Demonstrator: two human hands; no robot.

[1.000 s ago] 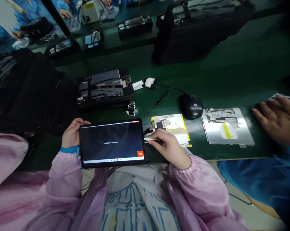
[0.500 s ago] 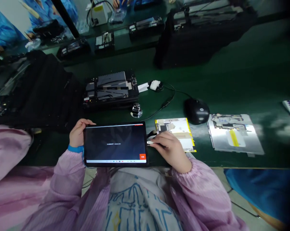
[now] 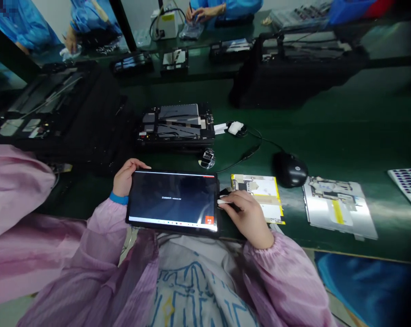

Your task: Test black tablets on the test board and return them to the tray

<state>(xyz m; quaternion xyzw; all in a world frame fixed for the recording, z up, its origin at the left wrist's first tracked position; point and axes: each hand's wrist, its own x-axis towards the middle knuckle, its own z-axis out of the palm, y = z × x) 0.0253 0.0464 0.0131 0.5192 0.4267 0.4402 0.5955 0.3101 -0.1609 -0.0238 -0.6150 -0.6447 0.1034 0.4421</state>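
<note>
A black tablet (image 3: 173,200) with a dark lit screen and an orange button at its lower right rests at the near edge of the green bench. My left hand (image 3: 124,178) grips its left edge, fingers curled over the top corner. At the tablet's right edge my right hand (image 3: 247,215) pinches a white cable plug (image 3: 222,201), which touches the tablet's side.
Behind the tablet lie an opened device in a black fixture (image 3: 174,128), a metal tally counter (image 3: 207,159), a black mouse (image 3: 290,169), a yellow-edged part (image 3: 262,195) and a silver back cover (image 3: 338,208). Black trays stand left and far back. People in blue work beyond.
The view has tilted up and shifted, so everything sits further right and lower. A neighbour's hand at the right edge one second ago has gone. My hands keep their holds on tablet and plug.
</note>
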